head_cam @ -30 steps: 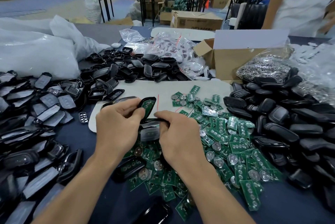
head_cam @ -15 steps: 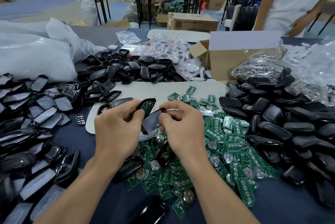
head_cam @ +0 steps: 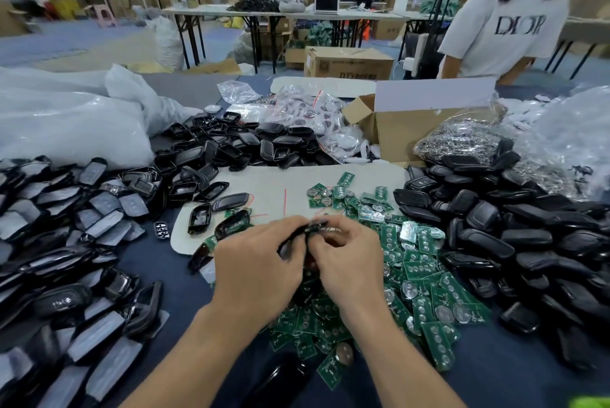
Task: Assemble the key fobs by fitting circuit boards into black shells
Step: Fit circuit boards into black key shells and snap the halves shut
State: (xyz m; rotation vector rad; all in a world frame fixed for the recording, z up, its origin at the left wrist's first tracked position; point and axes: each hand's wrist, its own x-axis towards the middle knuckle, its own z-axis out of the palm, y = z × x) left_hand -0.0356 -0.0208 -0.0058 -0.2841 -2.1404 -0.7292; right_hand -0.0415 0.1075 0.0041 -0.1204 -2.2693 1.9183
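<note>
My left hand (head_cam: 255, 270) and my right hand (head_cam: 346, 260) meet over the table's middle, both gripping one black key fob shell (head_cam: 302, 236) between fingers and thumbs. The shell is mostly hidden by my fingers. A shell with a green board in it (head_cam: 232, 224) lies just beyond my left hand. Under and to the right of my hands spreads a heap of green circuit boards (head_cam: 419, 275). Empty black shells (head_cam: 199, 217) lie on the pale mat (head_cam: 297, 181).
Piles of black shells lie at the right (head_cam: 528, 242), at the back (head_cam: 237, 146) and, with grey-film pieces, at the left (head_cam: 59, 242). A cardboard box (head_cam: 412, 123), plastic bags (head_cam: 66, 120) and metal rings (head_cam: 462, 140) stand behind. A person in a white shirt (head_cam: 508, 34) stands across the table.
My hands have brought the black cover and the shell together and now press them between the fingers. The camera has tilted up a little.
</note>
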